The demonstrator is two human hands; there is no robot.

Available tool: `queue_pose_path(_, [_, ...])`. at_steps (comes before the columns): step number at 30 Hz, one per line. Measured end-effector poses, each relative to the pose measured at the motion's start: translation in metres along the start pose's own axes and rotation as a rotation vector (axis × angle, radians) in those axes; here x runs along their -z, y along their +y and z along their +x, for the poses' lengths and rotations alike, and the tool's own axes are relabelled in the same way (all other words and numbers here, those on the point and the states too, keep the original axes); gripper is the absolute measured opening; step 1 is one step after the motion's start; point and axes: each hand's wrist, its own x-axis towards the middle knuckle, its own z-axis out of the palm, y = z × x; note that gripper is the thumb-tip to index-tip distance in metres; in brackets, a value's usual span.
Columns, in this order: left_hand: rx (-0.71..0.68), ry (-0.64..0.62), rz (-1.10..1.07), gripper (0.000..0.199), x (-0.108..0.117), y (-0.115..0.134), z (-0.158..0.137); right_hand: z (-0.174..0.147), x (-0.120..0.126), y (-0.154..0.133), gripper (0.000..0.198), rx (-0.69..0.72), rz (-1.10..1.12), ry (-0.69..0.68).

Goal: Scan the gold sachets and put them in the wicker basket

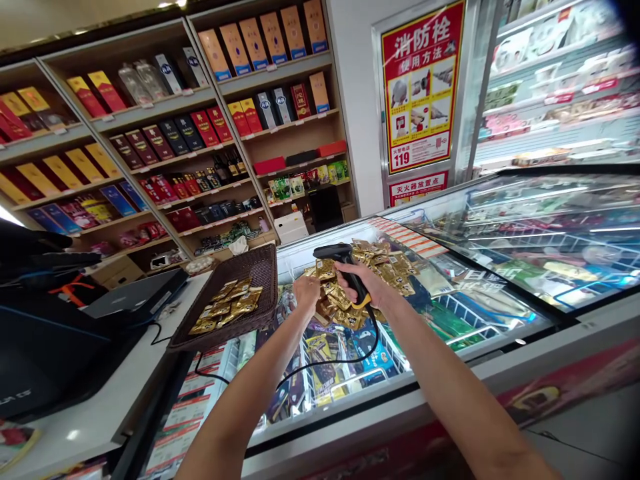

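My right hand (367, 283) is wrapped round the grip of a black and yellow barcode scanner (333, 252), its head pointing left. A black cable (345, 361) runs down from the grip and off to the left. Just left of the scanner, my left hand (306, 293) is closed at the edge of a small gold packet (325, 269); its fingertips are partly hidden. Around and beneath both hands lies a loose pile of gold packets (395, 270) on the glass top of a freezer. To the left, a dark brown woven basket (273, 280) holds several more gold packets (230, 303).
Frozen goods in wire baskets show through the freezer glass (520, 313). A white counter (113, 393) with a black machine (45, 333) stands at the left. Shelves (175, 100) of boxed goods line the back wall, beside a red poster (423, 87).
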Motion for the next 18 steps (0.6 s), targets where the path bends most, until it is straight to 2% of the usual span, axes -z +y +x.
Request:
queue_pose_path(4, [0.037, 0.011, -0.015, 0.006, 0.011, 0.0, 0.01, 0.0, -0.001, 0.001, 0.038, 0.02, 0.011, -0.005])
queue_pose_path(9, [-0.02, -0.001, 0.135, 0.035, 0.008, -0.004, 0.016, 0.0, 0.0, 0.003, 0.04, 0.017, -0.017, -0.013])
queue_pose_path(12, [-0.061, -0.022, 0.265, 0.045, 0.001, -0.006, 0.016, 0.001, 0.001, 0.004, 0.04, 0.003, -0.024, -0.02])
queue_pose_path(16, [-0.014, -0.071, 0.311, 0.039, -0.005, -0.006, 0.017, 0.001, 0.0, 0.004, 0.042, 0.004, -0.04, 0.028])
queue_pose_path(18, [-0.01, -0.079, 0.223, 0.034, -0.005, -0.007, 0.018, 0.001, 0.0, 0.004, 0.042, 0.008, -0.044, 0.043])
